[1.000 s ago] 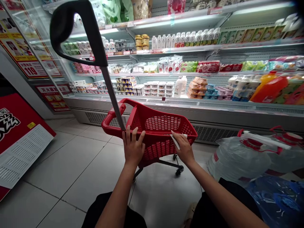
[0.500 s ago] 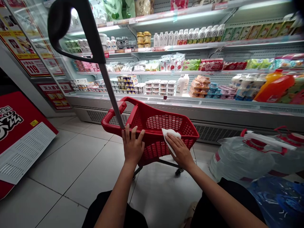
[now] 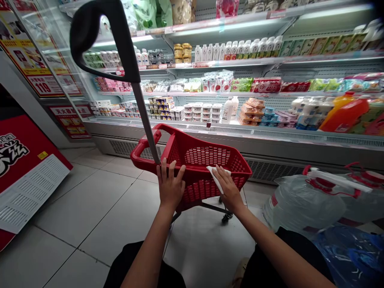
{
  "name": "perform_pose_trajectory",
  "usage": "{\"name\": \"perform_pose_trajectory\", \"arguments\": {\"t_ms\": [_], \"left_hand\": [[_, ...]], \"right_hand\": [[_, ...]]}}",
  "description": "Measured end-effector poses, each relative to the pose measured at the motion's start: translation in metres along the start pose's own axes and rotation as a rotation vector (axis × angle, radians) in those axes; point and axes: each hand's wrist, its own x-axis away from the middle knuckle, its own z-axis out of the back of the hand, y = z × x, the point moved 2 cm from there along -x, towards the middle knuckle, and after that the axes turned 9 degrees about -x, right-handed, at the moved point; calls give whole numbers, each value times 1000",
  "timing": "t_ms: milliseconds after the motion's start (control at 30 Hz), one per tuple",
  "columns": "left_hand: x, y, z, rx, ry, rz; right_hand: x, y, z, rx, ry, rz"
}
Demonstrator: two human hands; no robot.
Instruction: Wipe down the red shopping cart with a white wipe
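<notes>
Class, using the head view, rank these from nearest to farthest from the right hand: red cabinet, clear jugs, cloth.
1. Cloth: under the right hand, at the basket's rim.
2. Clear jugs: on the floor to its right.
3. Red cabinet: at the far left edge.

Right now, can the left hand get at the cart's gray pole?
Probably yes: the left hand lies on the near side of the red basket, fingers spread close to the foot of the gray pole, with nothing visible between them.
</notes>
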Motion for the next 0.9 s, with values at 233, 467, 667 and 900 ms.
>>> {"name": "perform_pose_trajectory", "arguments": {"t_ms": [233,467,667,900], "left_hand": [[1,24,-12,-3,-114,-96],[1,17,-13,3,-183,-136],[1,23,-11,40,-149,-82],[4,28,-15,32,-154,-54]], "right_hand": [[-30,-58,-36,5,-86,119],[0,0,-3,136,-61,103],[26,38,20,173,-19,-18],[-7,-34,-23,-24,-66,54]]}}
